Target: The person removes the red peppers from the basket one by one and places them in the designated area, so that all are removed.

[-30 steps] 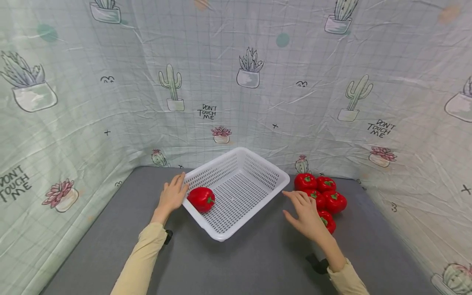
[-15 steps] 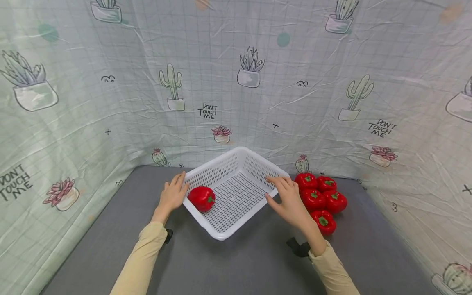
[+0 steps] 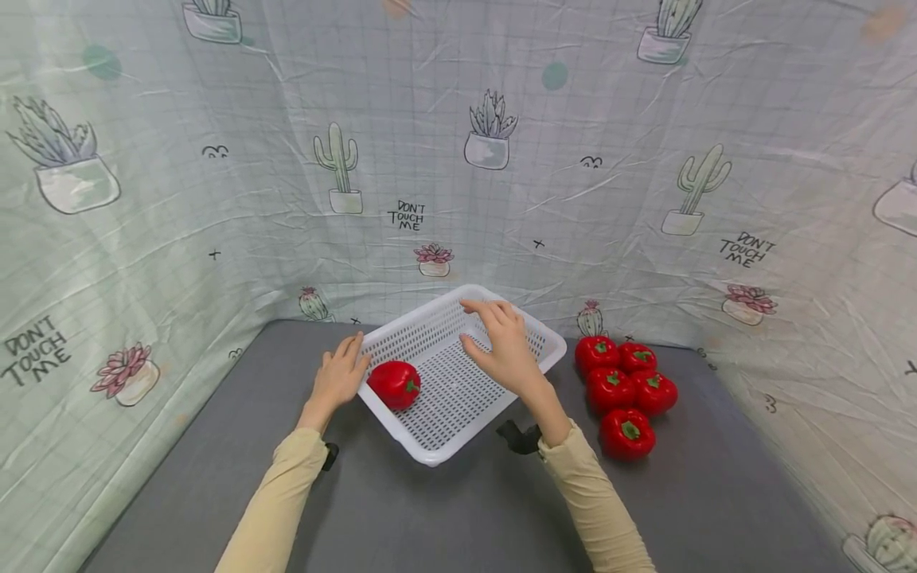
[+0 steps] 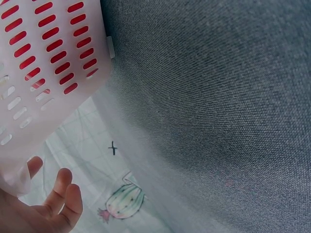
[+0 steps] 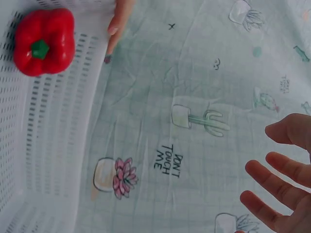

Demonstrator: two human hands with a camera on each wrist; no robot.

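A white plastic basket (image 3: 437, 446) with slotted walls stands on the grey table, and a red bell pepper (image 3: 394, 385) lies inside its left corner. At that corner my left hand (image 3: 338, 370) rests on the rim; its fingers look loosely bent beside the basket wall (image 4: 53, 43) in the left wrist view. My right hand (image 3: 505, 346) is over the right half of the basket with nothing in it. Thumb and fingers are spread apart in the right wrist view. Right of the basket sits a group of several red bell peppers (image 3: 627, 434), green stems showing.
Behind and beside the grey table (image 3: 458, 525) hangs a pale curtain (image 3: 430, 143) printed with cacti and lettering. It comes down close behind the basket's far corner. Black straps (image 3: 519, 438) are worn at both wrists.
My right hand has moved left from beside the group of bell peppers to above the basket, staying spread and holding nothing. The left hand stays at the rim.
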